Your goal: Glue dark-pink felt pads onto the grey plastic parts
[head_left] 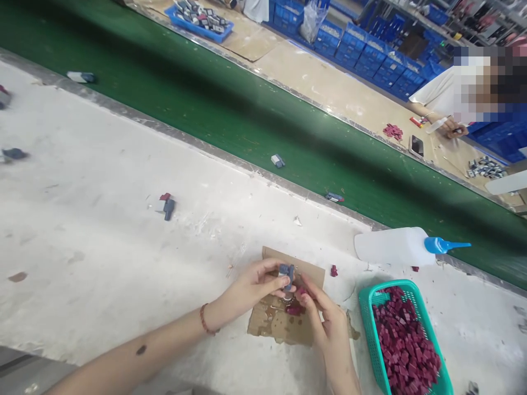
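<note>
Above a piece of stained cardboard (296, 332), my left hand (257, 282) pinches a small dark grey-blue part (287, 272) between thumb and fingers. My right hand (325, 315) is closed close beside it, its thumb and forefinger around a small dark red piece (302, 292). The two held pieces are near each other; whether they touch is hard to tell. Another dark red piece (294, 310) lies on the cardboard below the hands. A green basket (365, 315) full of dark red pieces stands right of my right hand.
A white bottle with a blue nozzle (389, 246) lies beyond the basket. A green conveyor (230, 129) carries grey parts. One assembled part (167, 207) lies on the white table (102, 219). Across the conveyor, a person (440, 99) works near a phone (416, 146).
</note>
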Available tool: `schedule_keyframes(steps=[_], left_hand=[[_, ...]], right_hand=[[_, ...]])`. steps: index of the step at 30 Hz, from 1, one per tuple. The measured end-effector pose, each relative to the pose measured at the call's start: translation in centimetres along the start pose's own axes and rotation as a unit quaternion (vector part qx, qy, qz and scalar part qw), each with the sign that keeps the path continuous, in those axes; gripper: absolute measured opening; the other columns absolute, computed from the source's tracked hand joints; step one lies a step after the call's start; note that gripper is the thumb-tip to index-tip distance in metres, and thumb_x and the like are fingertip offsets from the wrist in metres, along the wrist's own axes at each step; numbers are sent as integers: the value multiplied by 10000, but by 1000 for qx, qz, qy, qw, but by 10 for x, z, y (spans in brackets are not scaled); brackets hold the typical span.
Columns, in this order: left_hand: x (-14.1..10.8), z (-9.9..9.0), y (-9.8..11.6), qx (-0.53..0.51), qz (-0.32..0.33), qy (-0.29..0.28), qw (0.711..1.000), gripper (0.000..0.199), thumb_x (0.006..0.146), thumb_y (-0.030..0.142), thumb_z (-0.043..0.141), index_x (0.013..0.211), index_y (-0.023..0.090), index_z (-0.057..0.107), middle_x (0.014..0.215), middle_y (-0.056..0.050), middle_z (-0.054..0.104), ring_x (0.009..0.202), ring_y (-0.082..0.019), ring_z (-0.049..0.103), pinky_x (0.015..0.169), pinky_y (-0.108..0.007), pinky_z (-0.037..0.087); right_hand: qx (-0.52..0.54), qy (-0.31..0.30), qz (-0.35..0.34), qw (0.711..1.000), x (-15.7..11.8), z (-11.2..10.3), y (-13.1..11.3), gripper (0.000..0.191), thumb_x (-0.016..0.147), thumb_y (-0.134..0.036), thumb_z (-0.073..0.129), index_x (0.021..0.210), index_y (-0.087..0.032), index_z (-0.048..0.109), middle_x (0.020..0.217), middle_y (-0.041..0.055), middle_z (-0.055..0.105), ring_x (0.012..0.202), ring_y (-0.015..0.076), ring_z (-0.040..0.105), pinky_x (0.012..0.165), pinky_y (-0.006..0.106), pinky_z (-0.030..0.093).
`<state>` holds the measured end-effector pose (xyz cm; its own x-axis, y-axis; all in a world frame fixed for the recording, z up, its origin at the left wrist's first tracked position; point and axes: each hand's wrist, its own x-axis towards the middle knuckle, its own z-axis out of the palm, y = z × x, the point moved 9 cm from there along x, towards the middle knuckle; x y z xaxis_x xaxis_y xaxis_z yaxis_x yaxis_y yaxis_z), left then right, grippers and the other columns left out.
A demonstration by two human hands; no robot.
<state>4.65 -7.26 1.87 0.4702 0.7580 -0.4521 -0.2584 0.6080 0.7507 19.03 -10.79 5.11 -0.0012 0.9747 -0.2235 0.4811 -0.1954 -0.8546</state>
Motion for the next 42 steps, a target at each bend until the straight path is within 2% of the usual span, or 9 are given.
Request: schedule_keyframes(steps=[2,6,9,15,21,25,30,37,42], left_hand=[[0,-5,4,6,7,12,1000,449,705,551,788,887,152,686,914,-80,751,820,-189,688,735,-288,550],[-1,-16,15,2,36,31,999,415,698,503,814,884,152,694,867,-82,764,854,-203,690,831,-311,537],[0,-18,18,-9,44,24,999,401,699,474,821,892,149,690,911,-85,757,886,-200,684,864,-310,528],[1,-21,11,-20,32,22,999,437,728,422,810,1034,170,628,890,-39,693,764,-168,667,660,-271,523],[1,-19,8,-16,18,-7,1000,365,759,363,785,1058,181,683,1042,-67,710,878,-195,689,792,-309,530],[3,-19,3,4,10,-17,1000,426,719,329,818,1093,180,677,942,-44,733,795,-171,679,772,-295,513],[1,-18,2,57,34,-3,998,357,786,433,746,1002,157,676,847,-44,707,772,-178,663,695,-277,509],[-4,-4,5,89,52,-52,993,454,883,573,578,1021,148,657,747,-27,655,604,-124,563,556,-244,437],[-1,1,-4,44,34,-87,995,467,857,588,607,1082,180,578,777,-9,638,563,-113,566,499,-240,403]], right_hand=[[-9,7,-3,1000,1,-3,2,321,946,-417,535,1130,-240,730,1142,105,758,1018,263,730,913,395,581],[58,-2,44,997,0,-1,14,303,957,-462,514,1043,-209,657,977,116,789,873,240,757,751,331,620],[73,4,52,996,-3,-1,15,243,945,-434,554,1020,-214,625,992,114,781,911,239,747,748,322,613],[-35,78,-74,994,-2,-8,-10,119,893,-302,638,856,-232,726,943,87,770,918,247,726,799,353,590],[-119,56,-185,974,-5,4,-25,129,914,-190,610,944,-231,729,914,68,761,869,216,730,791,328,597],[-156,38,-231,960,-12,9,-27,165,937,-154,577,1007,-232,705,924,57,751,854,188,721,771,290,588],[-199,29,-247,948,-18,14,-28,195,962,-132,533,1030,-235,685,940,67,737,849,184,702,753,298,579],[-208,29,-252,945,-16,16,-39,192,973,-175,503,968,-236,685,866,71,732,772,195,703,671,294,584],[-138,27,-201,969,-11,7,-32,160,931,-188,567,932,-237,719,879,78,750,805,209,723,719,312,601]])
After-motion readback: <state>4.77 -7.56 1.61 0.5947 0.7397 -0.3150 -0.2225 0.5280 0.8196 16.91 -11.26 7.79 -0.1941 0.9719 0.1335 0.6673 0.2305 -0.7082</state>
